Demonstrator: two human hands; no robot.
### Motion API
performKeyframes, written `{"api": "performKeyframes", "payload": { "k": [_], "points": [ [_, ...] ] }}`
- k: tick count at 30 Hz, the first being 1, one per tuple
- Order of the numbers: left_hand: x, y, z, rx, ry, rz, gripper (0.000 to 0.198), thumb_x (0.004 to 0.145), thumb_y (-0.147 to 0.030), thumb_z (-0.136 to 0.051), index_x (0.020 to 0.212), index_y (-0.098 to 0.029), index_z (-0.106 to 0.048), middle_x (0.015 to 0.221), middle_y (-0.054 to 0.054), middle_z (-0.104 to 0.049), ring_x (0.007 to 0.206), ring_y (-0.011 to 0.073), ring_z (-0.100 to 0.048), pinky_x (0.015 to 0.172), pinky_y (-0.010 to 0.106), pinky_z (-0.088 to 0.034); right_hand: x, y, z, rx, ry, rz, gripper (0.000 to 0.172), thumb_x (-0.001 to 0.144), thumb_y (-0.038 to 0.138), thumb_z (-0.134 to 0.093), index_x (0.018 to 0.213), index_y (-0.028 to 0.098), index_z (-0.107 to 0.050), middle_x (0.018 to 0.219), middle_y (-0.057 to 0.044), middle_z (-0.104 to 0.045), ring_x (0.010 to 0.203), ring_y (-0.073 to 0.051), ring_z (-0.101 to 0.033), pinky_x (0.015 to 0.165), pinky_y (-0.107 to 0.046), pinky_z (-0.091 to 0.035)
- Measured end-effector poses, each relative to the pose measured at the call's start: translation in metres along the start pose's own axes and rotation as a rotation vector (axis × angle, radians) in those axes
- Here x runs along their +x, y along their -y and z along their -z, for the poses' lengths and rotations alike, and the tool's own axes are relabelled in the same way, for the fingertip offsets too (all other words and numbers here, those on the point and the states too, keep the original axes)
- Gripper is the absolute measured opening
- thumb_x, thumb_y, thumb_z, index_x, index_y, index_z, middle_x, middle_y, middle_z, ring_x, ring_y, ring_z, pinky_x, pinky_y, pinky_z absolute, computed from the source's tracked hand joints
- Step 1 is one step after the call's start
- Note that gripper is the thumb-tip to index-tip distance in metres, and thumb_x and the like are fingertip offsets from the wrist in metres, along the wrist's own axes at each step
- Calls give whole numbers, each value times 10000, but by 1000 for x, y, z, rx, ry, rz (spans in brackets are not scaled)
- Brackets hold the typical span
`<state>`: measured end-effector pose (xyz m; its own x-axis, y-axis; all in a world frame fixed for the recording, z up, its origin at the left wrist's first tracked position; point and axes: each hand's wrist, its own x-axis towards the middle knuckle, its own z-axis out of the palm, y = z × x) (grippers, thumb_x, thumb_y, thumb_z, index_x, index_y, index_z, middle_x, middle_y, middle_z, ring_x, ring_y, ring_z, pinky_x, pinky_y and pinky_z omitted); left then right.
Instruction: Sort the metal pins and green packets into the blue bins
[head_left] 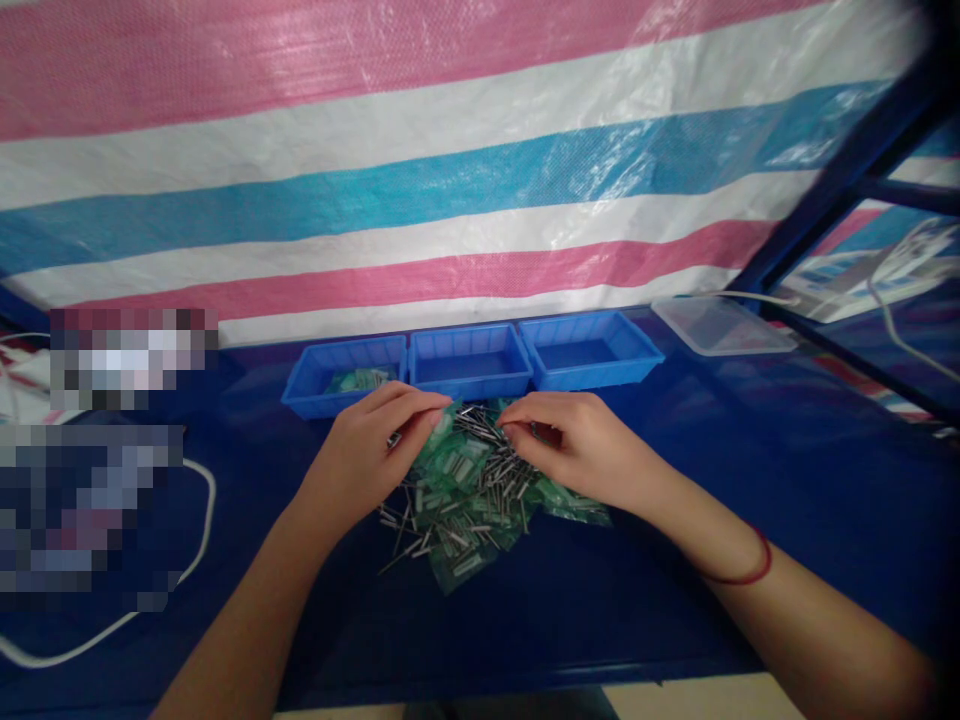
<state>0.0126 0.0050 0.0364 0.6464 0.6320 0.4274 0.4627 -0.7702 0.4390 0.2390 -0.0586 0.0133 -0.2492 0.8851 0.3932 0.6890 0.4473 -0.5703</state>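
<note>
My left hand point(379, 435) is closed in a pinch on the edge of a small green-tinted plastic bag point(442, 440), over the left side of a pile. Across from it, my right hand point(574, 440) is also pinched shut. What its fingertips hold is too small to make out; a bit of green film shows beside them. Beneath and between both hands lies the heap of loose thin metal pins point(506, 470), mixed with several green plastic bags point(461, 565) that have metal pieces in them. My fingers partly cover the top of the heap.
Three blue trays stand in a row behind the pile: the left tray point(300, 400) holds green bags, beside the middle tray point(471, 380) and right tray point(592, 378). A clear plastic lid point(724, 328) lies at the back right. A white cable point(210, 500) curves along the left.
</note>
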Motion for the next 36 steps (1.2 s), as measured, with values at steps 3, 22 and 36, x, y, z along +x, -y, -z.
{"api": "performKeyframes", "payload": {
  "k": [3,22,36],
  "points": [
    [0,-3,0,-183,-110,105,203,899,-270,-534,1029,-204,-675,842,16,-658,676,104,-610,613,198,-488,-1,1,-5,73,10,-31,137,845,223,-569,922,172,-670,767,-7,-652,583,-84,-513,563,-229,-391],
    [2,-2,-1,-425,-152,323,345,880,-431,-545,1071,-178,-683,749,19,-674,663,135,-612,648,241,-502,1,10,-21,947,9,-419,165,792,354,-652,830,201,-604,573,42,-587,432,-54,-448,370,-195,-319],
    [4,-6,-10,-540,-39,399,277,869,-401,-556,881,-144,-658,637,-3,-615,597,110,-573,607,224,-479,2,9,-16,1073,-94,-426,170,816,345,-636,835,190,-569,696,22,-634,458,-51,-477,374,-187,-359]
  ]
}}
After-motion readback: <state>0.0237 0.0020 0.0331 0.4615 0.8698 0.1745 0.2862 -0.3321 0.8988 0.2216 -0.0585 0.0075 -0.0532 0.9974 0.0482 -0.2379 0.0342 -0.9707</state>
